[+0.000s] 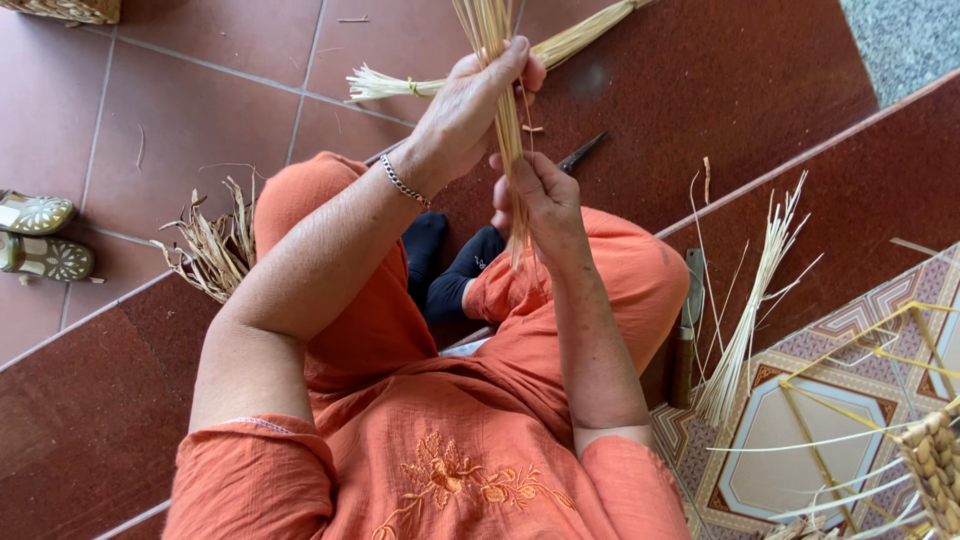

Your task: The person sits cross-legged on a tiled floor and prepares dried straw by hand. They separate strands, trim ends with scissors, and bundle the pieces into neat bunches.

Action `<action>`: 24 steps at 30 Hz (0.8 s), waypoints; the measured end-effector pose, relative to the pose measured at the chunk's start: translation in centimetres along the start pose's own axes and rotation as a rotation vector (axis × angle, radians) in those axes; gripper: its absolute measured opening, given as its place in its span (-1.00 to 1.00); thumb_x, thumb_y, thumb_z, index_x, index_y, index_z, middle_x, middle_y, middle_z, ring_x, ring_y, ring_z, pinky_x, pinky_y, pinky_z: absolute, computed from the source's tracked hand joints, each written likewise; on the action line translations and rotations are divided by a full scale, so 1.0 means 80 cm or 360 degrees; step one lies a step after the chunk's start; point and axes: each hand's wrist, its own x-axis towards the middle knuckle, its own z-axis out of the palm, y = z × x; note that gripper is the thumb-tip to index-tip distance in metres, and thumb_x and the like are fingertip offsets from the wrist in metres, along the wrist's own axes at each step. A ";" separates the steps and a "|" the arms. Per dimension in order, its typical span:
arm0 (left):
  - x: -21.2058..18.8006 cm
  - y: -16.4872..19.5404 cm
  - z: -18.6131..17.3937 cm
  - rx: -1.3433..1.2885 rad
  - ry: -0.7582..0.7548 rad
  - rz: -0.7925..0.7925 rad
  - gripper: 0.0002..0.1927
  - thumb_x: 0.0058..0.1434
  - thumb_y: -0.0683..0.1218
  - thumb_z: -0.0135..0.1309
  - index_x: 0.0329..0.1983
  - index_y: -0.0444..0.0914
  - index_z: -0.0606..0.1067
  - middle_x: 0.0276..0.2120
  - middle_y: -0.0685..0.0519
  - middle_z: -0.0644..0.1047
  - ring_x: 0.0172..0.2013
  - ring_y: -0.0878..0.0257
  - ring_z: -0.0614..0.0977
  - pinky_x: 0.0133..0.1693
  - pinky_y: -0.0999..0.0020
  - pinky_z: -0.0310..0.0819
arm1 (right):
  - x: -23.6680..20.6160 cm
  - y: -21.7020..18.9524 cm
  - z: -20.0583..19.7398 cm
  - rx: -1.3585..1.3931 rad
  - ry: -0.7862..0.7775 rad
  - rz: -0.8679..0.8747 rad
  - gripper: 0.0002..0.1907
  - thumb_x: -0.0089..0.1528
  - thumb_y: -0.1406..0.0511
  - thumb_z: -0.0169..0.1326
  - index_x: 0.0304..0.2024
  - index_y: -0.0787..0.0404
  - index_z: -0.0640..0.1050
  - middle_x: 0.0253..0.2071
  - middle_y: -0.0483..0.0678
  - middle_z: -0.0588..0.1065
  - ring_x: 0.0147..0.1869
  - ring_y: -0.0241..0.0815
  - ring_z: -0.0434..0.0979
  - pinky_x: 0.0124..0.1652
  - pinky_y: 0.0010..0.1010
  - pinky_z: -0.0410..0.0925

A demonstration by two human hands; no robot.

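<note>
I sit on a red tiled step in orange clothes and dark socks. My left hand [470, 110], with a chain bracelet at the wrist, grips a thin bundle of pale straw strands [506, 120] high up. My right hand [545, 205] holds the same bundle lower down, near its bottom ends, over my knee. The strands run upright and pass out of the top of the view.
A tied straw bunch [400, 85] lies on the floor ahead. Dark scissors [582, 152] lie past my knee. A knife [686, 330] and loose straw [745, 330] lie at my right. Dry scraps [215, 250] and sandals [40, 240] sit at left, and a part-woven basket [935, 470] at right.
</note>
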 end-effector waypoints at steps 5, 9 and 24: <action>-0.004 0.010 0.006 0.0178 -0.0103 0.0022 -0.75 0.36 0.04 0.17 -0.12 -0.23 0.50 -0.26 0.11 0.54 -0.24 0.38 0.57 -0.17 0.39 0.53 | 0.006 0.008 -0.022 0.0242 -0.0041 0.0027 -0.72 0.54 0.19 -0.04 -0.10 0.30 0.45 -0.43 -0.08 0.40 -0.48 -0.35 0.31 -0.47 -0.52 0.24; -0.009 0.014 0.003 0.0173 -0.0132 -0.0140 -0.72 0.34 0.02 0.21 -0.05 -0.24 0.50 -0.29 0.13 0.53 -0.24 0.37 0.60 -0.21 0.41 0.56 | 0.009 0.009 -0.026 0.0226 -0.0110 0.0033 -0.71 0.51 0.19 -0.04 -0.01 0.32 0.48 -0.41 -0.08 0.42 -0.44 -0.36 0.34 -0.43 -0.54 0.27; -0.016 -0.023 -0.082 0.1753 0.0070 0.0178 -0.85 0.25 -0.04 0.24 -0.30 -0.23 0.63 -0.44 0.03 0.63 -0.42 0.24 0.68 -0.33 0.26 0.61 | 0.113 0.054 -0.030 -0.1179 -0.0403 -0.0402 -0.62 0.24 0.33 0.28 0.08 0.23 0.53 -0.03 -0.07 0.47 0.00 -0.19 0.50 -0.02 -0.34 0.43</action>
